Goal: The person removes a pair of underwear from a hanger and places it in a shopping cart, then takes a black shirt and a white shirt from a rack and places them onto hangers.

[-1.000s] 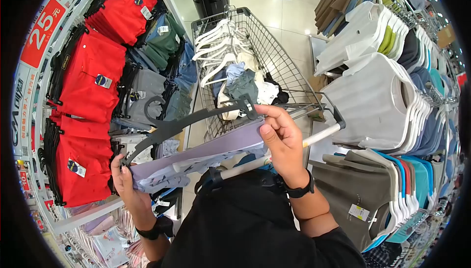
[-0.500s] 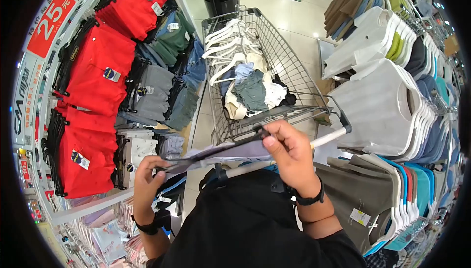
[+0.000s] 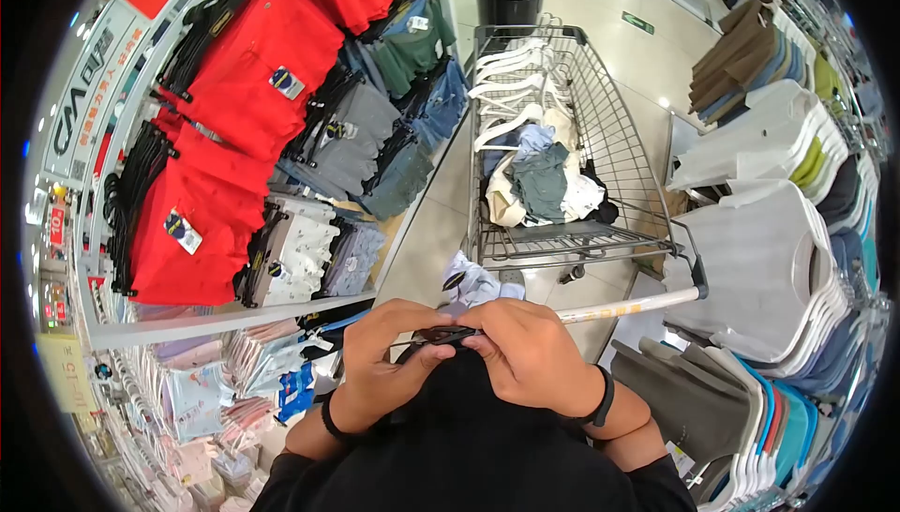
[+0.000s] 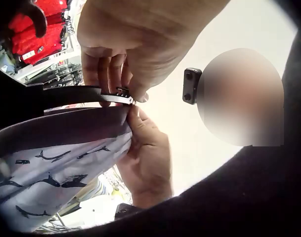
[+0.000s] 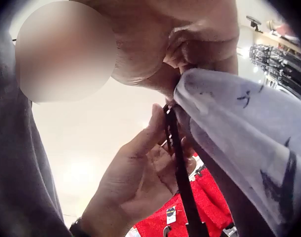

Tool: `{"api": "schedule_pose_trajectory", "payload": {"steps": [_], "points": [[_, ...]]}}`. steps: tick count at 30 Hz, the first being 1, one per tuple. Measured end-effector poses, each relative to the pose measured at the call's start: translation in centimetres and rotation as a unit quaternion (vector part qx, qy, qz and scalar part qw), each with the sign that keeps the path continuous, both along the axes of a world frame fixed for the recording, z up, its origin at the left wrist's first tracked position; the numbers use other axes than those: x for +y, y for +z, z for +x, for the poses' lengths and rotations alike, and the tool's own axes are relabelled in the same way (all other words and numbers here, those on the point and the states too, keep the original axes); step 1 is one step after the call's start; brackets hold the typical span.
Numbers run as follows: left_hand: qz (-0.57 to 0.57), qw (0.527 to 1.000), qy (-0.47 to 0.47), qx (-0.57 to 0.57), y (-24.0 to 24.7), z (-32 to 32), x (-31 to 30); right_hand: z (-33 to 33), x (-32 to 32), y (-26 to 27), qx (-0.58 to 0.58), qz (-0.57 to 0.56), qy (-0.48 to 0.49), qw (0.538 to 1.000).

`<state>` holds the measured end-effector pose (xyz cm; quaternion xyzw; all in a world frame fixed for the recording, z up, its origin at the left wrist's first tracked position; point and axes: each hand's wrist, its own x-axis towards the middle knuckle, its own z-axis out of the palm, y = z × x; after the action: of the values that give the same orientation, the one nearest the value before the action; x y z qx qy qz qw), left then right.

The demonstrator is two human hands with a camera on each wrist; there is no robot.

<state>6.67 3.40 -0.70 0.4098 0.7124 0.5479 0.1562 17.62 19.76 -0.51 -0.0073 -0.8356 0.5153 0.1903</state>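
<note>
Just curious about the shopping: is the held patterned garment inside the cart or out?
Out: the head view shows the patterned garment at the left hand and right hand, outside the cart, apart from the clothes inside.

A black hanger (image 4: 86, 94) is running along a purple-gray band (image 4: 66, 123), pale cloth (image 4: 46, 168) with dark shapes is spreading from it

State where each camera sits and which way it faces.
Head: worn on the head, facing forward and down toward the cart; left hand, right hand and black top show.
Left wrist: on that wrist, facing the hanger; both hands show.
Right wrist: on that wrist, facing the printed garment; both hands show.
Shared: both wrist views catch hanger and printed garment.
</note>
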Motion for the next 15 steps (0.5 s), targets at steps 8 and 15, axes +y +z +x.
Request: {"api": "schedule_pose_trajectory", "payload": {"steps": [8,15], "points": [[0.029,0.997,0.076,-0.020,-0.8,-1.1,-3.0,-0.9,0.6,-0.7,-0.054,0.048,0.039,0.997],[0.018,0.992,0.123,-0.006,-1.4,-1.0,-5.6,-3.2,-1.5,-1.5,0.001,0.036,0.054,0.998]]}}
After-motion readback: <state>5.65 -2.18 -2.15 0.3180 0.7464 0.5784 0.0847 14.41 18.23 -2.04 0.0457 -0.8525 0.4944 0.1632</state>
